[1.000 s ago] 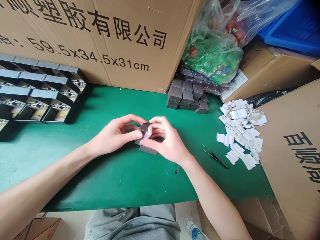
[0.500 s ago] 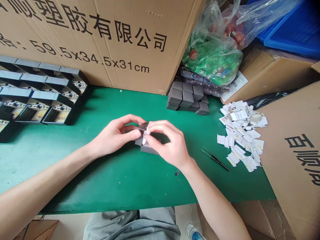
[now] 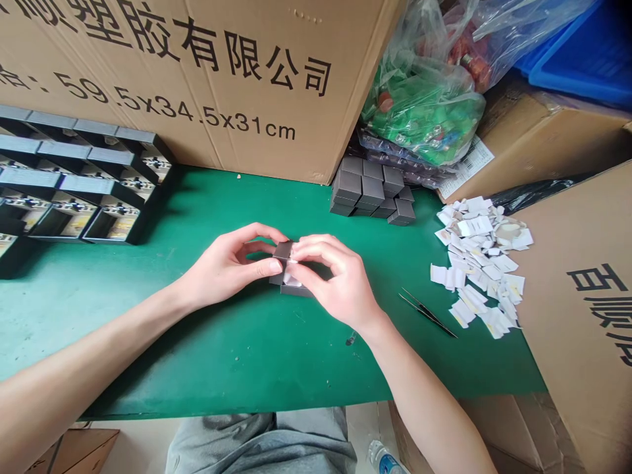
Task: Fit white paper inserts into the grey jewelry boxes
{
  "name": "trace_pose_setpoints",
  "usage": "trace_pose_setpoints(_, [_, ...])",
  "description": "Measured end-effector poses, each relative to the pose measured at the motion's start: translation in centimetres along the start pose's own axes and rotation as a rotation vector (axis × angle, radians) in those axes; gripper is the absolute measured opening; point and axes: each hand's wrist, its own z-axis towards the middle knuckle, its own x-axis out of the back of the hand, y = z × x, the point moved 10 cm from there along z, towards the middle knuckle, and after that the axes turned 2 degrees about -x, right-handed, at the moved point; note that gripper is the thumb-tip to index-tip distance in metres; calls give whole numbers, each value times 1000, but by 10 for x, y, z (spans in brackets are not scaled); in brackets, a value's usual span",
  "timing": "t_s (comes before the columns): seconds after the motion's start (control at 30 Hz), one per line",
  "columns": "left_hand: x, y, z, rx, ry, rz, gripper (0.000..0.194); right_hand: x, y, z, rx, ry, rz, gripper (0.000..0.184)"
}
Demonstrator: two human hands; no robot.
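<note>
Both hands meet over a small dark grey box (image 3: 295, 290) near the middle of the green table. My left hand (image 3: 241, 260) grips a dark grey box part (image 3: 284, 251), thumb in front and fingers behind. From the right, my right hand (image 3: 333, 273) pinches at the white lining (image 3: 292, 275) inside the box. Its fingertips are close together there, and they hide what lies between them. Part of the box is covered by the right thumb.
Open black boxes (image 3: 111, 224) stand in rows at the left. Stacked grey boxes (image 3: 363, 187) sit at the back, near plastic bags (image 3: 427, 112). Tweezers (image 3: 428, 315) and a pile of white paper pieces (image 3: 481, 257) lie at the right. Large cartons (image 3: 237, 145) border the table.
The grey box part in my left hand has tipped slightly more upright. My right fingers stay at the white lining, with only a small shift. The whole view has moved a little.
</note>
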Motion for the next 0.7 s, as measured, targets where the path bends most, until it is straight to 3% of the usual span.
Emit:
trace_pose_setpoints(0.4, [-4,-3,1,40,-40,29,51,5,-12,-2,164,87,-148,15])
trace_pose_setpoints(0.7, [-5,-8,-2,157,-9,-10,59,4,18,3,-65,50,-18,32])
